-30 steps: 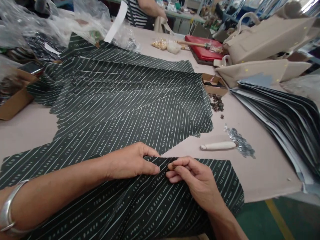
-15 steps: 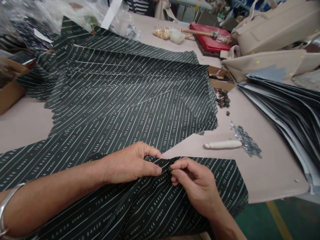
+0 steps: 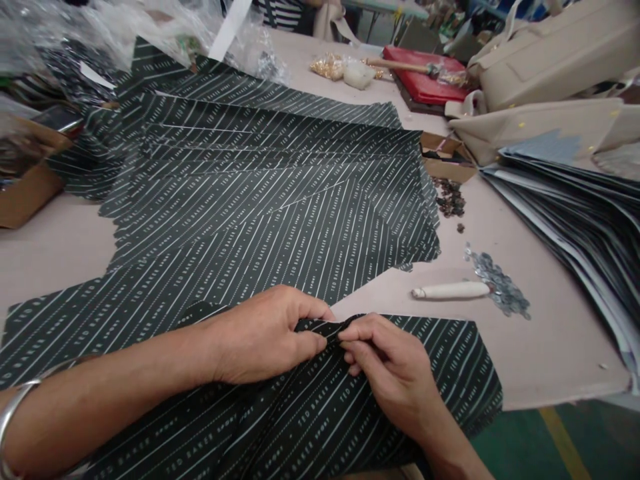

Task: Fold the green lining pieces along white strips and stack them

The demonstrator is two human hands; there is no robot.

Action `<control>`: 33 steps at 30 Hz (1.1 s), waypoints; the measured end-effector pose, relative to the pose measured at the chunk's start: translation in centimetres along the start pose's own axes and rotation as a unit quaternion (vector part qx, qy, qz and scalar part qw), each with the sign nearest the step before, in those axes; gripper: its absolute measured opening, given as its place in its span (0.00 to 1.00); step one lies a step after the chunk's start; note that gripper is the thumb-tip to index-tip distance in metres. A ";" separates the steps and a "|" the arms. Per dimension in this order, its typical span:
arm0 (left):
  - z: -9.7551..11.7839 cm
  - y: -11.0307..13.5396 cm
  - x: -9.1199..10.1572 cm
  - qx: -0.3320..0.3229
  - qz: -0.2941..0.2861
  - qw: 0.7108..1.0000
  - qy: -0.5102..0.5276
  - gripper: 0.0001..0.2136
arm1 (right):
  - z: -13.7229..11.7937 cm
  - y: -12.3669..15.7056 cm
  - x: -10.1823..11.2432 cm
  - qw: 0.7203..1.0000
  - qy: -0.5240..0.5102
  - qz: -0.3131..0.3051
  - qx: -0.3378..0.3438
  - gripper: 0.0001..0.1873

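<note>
Moved since the first frame: left hand [image 3: 270,333] closer to right hand [image 3: 393,365], the front cloth [image 3: 345,410] between them bunched into a tighter fold; loose goods a little farther right in view

Front cloth: one, dark, white stripes and lettering; nearest the person, over the near side of the table [image 3: 540,367]; top edge running crosswise from hand to hand

Left hand: one, thumb and forefinger closed on the front cloth's top edge; silver bangle [image 3: 20,395] up the arm

Right hand: one, thumb and forefinger in a narrow pinch on the same edge; cannot tell whether a small piece sits between the tips

Relation: fold right of the left grip, left of the right grip, about equally near both

Cloth pile [image 3: 280,193]: striped, beyond the front cloth

White stick [image 3: 453,291]: beyond the front cloth's right part, apart from it; far end touching silver discs [image 3: 503,287]

Brown pieces [image 3: 450,198]: farther beyond the front cloth, to the right

Panel stack [image 3: 570,233]: well right of the front cloth

In the way: only the fingers, hiding the pinch, and slack folds below the front cloth's edge
</note>
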State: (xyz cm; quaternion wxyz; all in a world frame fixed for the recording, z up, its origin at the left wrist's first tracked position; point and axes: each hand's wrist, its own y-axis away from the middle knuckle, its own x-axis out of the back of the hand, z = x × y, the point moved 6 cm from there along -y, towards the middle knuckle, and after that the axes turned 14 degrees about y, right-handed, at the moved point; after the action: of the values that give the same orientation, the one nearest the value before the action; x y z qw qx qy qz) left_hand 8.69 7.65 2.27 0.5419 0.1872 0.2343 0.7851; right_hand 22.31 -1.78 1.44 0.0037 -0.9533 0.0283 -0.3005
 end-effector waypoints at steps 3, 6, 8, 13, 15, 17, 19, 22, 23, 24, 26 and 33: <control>0.6 0.5 0.0 -0.042 0.030 0.994 -0.099 0.09 | 0.1 0.0 0.3 0.999 0.017 0.036 0.008 0.09; 1.7 1.1 -0.5 -0.129 0.051 0.970 -0.199 0.09 | 0.0 0.0 0.9 0.996 0.067 0.055 0.023 0.18; 2.4 1.7 -1.0 -0.178 0.068 0.945 -0.265 0.11 | -0.6 0.0 1.0 0.992 0.105 0.035 0.060 0.16; 2.4 2.3 -2.0 -0.196 0.096 0.925 -0.312 0.11 | -1.6 0.4 0.9 0.982 0.154 0.019 0.112 0.05; 2.2 2.5 -2.5 -0.219 0.113 0.921 -0.301 0.08 | -1.8 1.0 0.8 0.974 0.178 0.048 0.131 0.05; 1.9 2.7 -3.0 -0.253 0.135 0.909 -0.302 0.06 | -2.0 1.6 0.7 0.964 0.207 0.088 0.143 0.05; 1.7 2.9 -3.4 -0.290 0.163 0.890 -0.311 0.07 | -2.2 2.1 0.5 0.951 0.238 0.128 0.148 0.05; 1.9 3.8 -3.6 -0.364 0.216 0.839 -0.341 0.10 | -2.9 2.4 0.4 0.931 0.268 0.176 0.173 0.06; 2.2 4.2 -3.5 -0.387 0.232 0.814 -0.365 0.11 | -3.1 2.4 0.5 0.927 0.271 0.184 0.183 0.06; 2.6 4.6 -3.4 -0.408 0.249 0.784 -0.395 0.11 | -3.2 2.2 0.6 0.924 0.273 0.187 0.190 0.07; 3.4 5.4 -3.0 -0.441 0.269 0.724 -0.457 0.11 | -3.1 1.8 1.1 0.920 0.286 0.185 0.193 0.10; 3.2 5.9 -2.3 -0.447 0.308 0.619 -0.567 0.15 | -1.9 1.4 2.6 0.868 0.417 0.195 0.185 0.14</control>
State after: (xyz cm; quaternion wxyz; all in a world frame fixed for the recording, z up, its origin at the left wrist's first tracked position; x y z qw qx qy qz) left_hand 6.71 4.22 8.16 0.3101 0.3911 -0.5707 0.6520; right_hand 23.28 -3.30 4.48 0.2264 -0.6961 0.1560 -0.6632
